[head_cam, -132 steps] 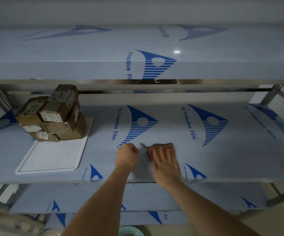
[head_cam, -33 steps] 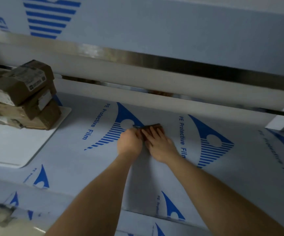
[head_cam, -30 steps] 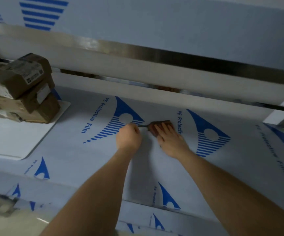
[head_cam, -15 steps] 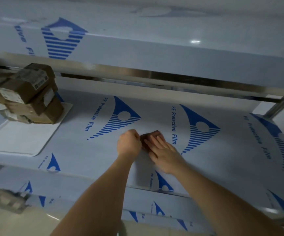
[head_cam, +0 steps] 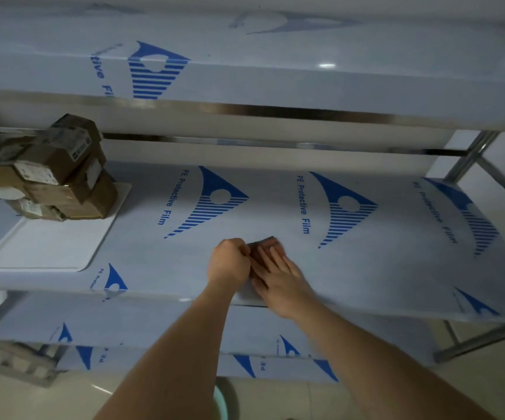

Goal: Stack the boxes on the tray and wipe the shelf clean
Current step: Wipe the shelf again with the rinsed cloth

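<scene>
Several brown cardboard boxes [head_cam: 57, 171] with white labels stand stacked at the back of a white tray [head_cam: 42, 247] on the left of the middle shelf [head_cam: 381, 268]. The shelf is covered in pale film with blue logos. Near the shelf's front edge, at its middle, lies a small brown cloth [head_cam: 268, 244]. My right hand [head_cam: 278, 277] presses flat on it with straight fingers and covers most of it. My left hand [head_cam: 228, 263] is curled into a fist right against the cloth's left edge and appears to pinch it.
An upper shelf [head_cam: 275, 71] overhangs the working shelf and limits headroom. Metal posts [head_cam: 469, 156] stand at the right end. A lower shelf [head_cam: 154, 325] lies beneath, and a round teal container [head_cam: 221, 401] sits on the floor below.
Both hands and the cloth have slid back from the shelf's rear toward its front edge, and the hands have closed together. The boxes and tray have not moved.
</scene>
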